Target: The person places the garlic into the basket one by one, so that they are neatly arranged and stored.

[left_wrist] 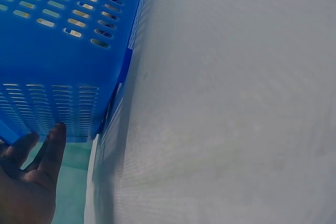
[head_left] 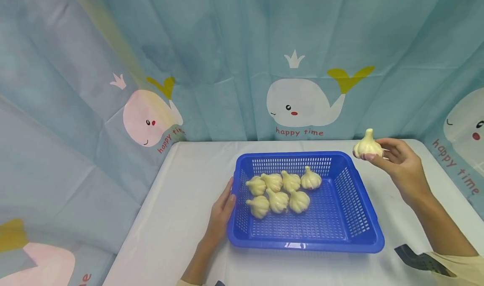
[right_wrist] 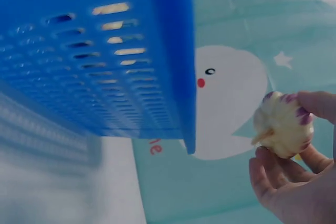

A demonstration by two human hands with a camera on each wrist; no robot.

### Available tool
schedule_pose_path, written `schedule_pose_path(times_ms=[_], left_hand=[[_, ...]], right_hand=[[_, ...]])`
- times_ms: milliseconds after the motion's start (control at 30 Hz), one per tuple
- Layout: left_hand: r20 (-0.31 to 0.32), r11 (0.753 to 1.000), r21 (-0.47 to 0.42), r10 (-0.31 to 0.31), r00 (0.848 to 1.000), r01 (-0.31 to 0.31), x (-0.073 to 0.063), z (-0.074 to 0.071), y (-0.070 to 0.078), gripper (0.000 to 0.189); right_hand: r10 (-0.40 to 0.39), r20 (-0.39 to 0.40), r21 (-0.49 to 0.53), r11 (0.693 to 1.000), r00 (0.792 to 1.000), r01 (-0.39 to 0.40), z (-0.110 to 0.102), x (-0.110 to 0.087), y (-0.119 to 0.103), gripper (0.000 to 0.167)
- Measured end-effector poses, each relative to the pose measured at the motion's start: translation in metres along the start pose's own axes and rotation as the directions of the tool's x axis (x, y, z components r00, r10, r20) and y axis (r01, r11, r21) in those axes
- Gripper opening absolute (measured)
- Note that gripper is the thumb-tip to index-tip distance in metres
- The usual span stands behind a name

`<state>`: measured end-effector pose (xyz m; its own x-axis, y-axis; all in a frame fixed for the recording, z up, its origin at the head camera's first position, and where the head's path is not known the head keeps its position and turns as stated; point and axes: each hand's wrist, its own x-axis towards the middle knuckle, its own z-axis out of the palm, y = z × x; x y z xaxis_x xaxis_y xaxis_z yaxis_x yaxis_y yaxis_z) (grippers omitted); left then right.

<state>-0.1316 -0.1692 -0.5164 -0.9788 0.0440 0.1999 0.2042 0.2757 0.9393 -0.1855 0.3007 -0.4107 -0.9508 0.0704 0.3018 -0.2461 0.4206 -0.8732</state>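
Note:
A pale garlic bulb (head_left: 368, 146) is pinched between the thumb and fingers of my right hand (head_left: 406, 168), off the back right corner of the blue basket (head_left: 302, 246). In the right wrist view this garlic bulb (right_wrist: 283, 124) shows purple streaks, its stem pointing toward the basket. Several more garlic bulbs (head_left: 278, 200) lie inside the basket, grouped in its left and middle part. My left hand (head_left: 221, 216) rests against the basket's left side. From the left wrist view, straight fingers (left_wrist: 55, 150) touch the slotted outer wall (left_wrist: 73, 108).
The basket stands on a white-covered table (head_left: 181, 193), with bare cloth to its left. Behind the table hangs a blue-green curtain (head_left: 227, 67) printed with whales. A dark strap (head_left: 421, 258) lies by the right sleeve (head_left: 457, 267).

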Motion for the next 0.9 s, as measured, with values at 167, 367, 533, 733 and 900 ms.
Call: schedule_pose_path(times_ms=[167, 367, 533, 733, 900], left_hand=[[-0.001, 1.000, -0.004, -0.010, 1.000, 0.010, 0.000, 0.000, 0.001, 0.054], [-0.001, 1.000, -0.005, -0.011, 1.000, 0.011, 0.000, 0.000, 0.001, 0.054], [0.005, 1.000, -0.008, -0.009, 1.000, 0.009, -0.001, -0.001, 0.001, 0.054], [0.006, 1.000, -0.008, -0.014, 1.000, 0.014, -0.001, -0.001, 0.002, 0.054], [0.000, 1.000, -0.001, -0.020, 1.000, 0.020, -0.001, 0.000, 0.002, 0.054]], right_hand=[[-0.010, 0.017, 0.002, 1.000, 1.000, 0.010, 0.001, 0.002, -0.008, 0.045], [-0.018, 0.026, 0.020, 1.000, 0.999, 0.018, 0.003, 0.003, -0.018, 0.049], [-0.020, 0.031, 0.049, 0.999, 0.999, 0.019, 0.008, 0.005, -0.025, 0.048], [-0.048, 0.041, 0.046, 0.998, 0.998, 0.046, 0.013, 0.008, -0.033, 0.052], [-0.028, 0.040, 0.023, 0.999, 0.999, 0.028, 0.015, 0.010, -0.038, 0.053]])
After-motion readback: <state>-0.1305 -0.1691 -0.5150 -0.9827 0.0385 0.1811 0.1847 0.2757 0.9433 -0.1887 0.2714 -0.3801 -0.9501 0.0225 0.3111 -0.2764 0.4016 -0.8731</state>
